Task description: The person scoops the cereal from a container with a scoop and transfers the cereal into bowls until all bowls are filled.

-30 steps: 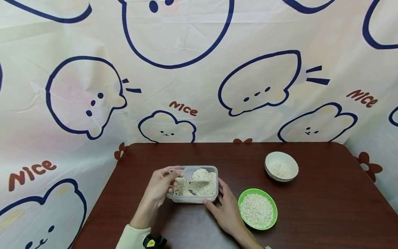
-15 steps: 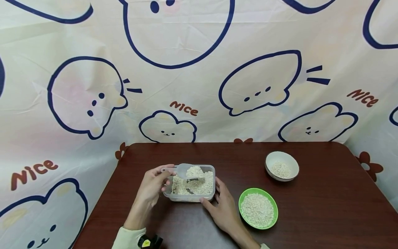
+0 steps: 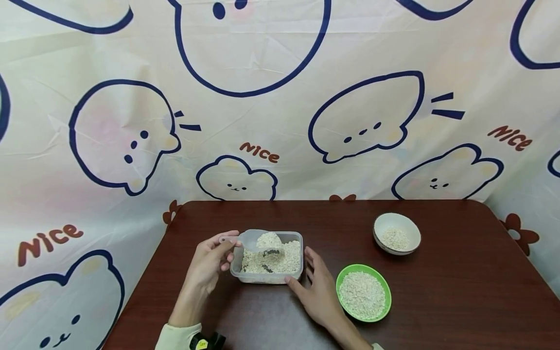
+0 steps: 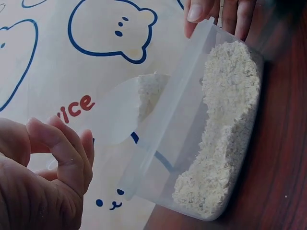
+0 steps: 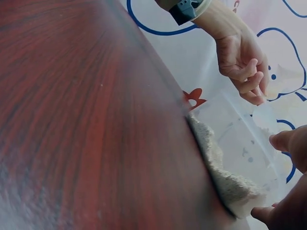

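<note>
Cartoon-print backdrop (image 3: 280, 121) (navy outlines)

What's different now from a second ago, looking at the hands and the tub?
The left hand has moved to the person's left, carrying the loaded scoop over the tub. The tub has also shifted slightly left. Nothing was taken hold of or let go. The green bowl and white bowl stayed put.

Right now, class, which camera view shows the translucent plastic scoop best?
The head view: the scoop shows from handle to heaped end. Left wrist shows that end side-on, handle mostly hidden; right wrist, only a faint, uncertain patch.
</note>
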A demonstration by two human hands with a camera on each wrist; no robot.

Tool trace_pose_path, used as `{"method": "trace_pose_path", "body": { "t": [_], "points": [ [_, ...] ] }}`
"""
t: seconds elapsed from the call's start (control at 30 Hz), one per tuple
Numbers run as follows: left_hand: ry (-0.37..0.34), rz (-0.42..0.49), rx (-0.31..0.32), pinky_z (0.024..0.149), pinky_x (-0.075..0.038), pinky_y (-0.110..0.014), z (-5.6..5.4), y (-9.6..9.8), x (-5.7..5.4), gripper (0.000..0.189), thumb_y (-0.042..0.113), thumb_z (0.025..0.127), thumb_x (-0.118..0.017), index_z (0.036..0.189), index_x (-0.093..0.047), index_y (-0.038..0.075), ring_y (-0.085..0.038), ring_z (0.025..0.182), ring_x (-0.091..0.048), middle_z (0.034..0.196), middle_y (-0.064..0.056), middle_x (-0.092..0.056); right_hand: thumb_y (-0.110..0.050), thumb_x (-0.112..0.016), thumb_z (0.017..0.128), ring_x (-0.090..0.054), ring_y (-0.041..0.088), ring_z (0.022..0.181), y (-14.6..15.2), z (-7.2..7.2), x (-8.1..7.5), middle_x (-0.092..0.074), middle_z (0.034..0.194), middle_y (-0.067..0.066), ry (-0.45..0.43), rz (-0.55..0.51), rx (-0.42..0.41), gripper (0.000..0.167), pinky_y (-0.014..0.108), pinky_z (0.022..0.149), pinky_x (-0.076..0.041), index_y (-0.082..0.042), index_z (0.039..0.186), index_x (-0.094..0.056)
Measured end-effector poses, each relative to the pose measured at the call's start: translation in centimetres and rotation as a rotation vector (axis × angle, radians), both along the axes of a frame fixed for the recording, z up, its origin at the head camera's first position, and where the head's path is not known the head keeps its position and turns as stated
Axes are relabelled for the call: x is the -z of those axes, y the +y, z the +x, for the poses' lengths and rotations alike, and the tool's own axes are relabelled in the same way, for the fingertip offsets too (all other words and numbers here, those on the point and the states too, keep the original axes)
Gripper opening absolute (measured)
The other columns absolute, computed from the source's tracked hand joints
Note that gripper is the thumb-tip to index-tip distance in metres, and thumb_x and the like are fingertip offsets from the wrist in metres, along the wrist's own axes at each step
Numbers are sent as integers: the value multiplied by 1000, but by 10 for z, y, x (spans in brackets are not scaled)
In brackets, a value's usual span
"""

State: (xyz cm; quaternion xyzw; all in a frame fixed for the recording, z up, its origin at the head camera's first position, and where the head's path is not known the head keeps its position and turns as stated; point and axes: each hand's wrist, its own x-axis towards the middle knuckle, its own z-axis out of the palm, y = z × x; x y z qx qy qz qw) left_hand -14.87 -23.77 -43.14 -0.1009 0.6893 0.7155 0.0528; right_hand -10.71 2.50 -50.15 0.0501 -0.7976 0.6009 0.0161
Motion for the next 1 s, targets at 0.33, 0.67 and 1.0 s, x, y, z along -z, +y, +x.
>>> {"method": "trace_pose_path", "body": {
  "t": [0.33,0.67,1.0],
  "points": [
    [25,28,-9,48,-38,-16,2,0,-9,36,10,109,-59,144,-61,1,-6,61,-51,95,1,-77,-20,-85,93,-45,38,154,7,6,-17,-44,166,22,31,19,-2,86,42,120,-45,2,162,-38],
    [61,66,31,46,-37,-16,-2,17,-20,36,9,108,-60,143,-61,-1,-6,60,-51,94,1,-77,-21,-86,93,-46,36,154,18,11,-28,-47,165,18,48,-8,-5,85,40,119,-45,-3,162,-40],
    [55,138,69,46,-36,-15,-16,47,-25,36,9,108,-59,143,-62,0,-5,59,-51,92,2,-76,-19,-86,93,-40,34,158,46,9,-43,-42,169,15,17,14,24,86,37,121,-42,-8,164,-38]
  ]
}}
